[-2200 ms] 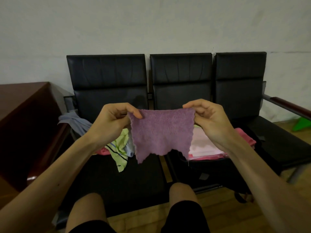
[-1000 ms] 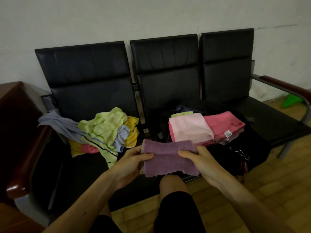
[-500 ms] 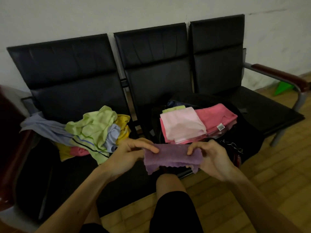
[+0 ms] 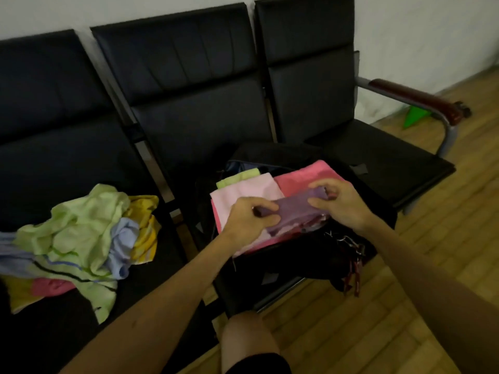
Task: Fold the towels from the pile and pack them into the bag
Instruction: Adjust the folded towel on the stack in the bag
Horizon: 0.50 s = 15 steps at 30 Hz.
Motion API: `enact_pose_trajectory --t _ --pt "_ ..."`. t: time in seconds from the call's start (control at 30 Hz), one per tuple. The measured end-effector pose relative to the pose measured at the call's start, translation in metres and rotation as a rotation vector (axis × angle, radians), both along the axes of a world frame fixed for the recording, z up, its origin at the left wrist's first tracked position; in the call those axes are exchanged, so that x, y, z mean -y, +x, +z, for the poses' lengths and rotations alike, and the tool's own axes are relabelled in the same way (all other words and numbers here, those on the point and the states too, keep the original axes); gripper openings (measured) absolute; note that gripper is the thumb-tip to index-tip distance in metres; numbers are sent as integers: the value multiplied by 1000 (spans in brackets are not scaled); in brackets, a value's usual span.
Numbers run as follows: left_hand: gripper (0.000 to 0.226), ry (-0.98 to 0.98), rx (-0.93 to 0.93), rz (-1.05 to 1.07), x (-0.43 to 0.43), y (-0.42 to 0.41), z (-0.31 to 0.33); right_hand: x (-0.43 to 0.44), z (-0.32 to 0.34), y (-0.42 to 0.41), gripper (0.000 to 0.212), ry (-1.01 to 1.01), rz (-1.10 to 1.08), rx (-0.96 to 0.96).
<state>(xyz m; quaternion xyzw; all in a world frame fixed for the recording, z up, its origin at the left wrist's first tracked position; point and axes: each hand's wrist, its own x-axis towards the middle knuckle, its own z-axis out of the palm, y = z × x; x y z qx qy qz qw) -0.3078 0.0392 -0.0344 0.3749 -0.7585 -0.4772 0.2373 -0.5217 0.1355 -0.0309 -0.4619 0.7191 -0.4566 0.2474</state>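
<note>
A folded purple towel [image 4: 293,211] lies low over the stack in the open black bag [image 4: 270,268] on the middle seat. My left hand [image 4: 248,217] grips its left end and my right hand [image 4: 337,203] pinches its right end. Under it sit a folded pale pink towel [image 4: 248,191], a darker pink towel [image 4: 299,175] and a light green one [image 4: 237,178]. The unfolded pile [image 4: 83,233] of green, yellow, blue and pink towels lies on the left seat.
Three black seats [image 4: 189,103] stand in a row against a white wall. A metal armrest with a dark red pad [image 4: 413,99] is at the right. Straps and a keyring [image 4: 351,255] hang at the bag's front. My knee [image 4: 245,338] is below, over wooden floor.
The purple towel was held up spread out, then folded smaller in my lap. Both hands have now carried it forward and right onto the stack in the bag.
</note>
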Motion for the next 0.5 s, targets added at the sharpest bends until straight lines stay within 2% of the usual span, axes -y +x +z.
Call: enact_pose_trajectory --t 0.1,0.23,0.33,0.5 --pt "23 -88 83 -19 39 -68 -12 43 -2 -55 27 43 -61 -205" --pt "28 -151 208 -98 66 -127 -34 79 -13 -99 30 187 -103 -351" --pt "29 -153 255 -89 84 -146 -58 93 -39 -115 33 250 -81 -478" --pt "29 -169 258 -99 89 -154 -98 99 -77 -123 35 315 -66 -553"
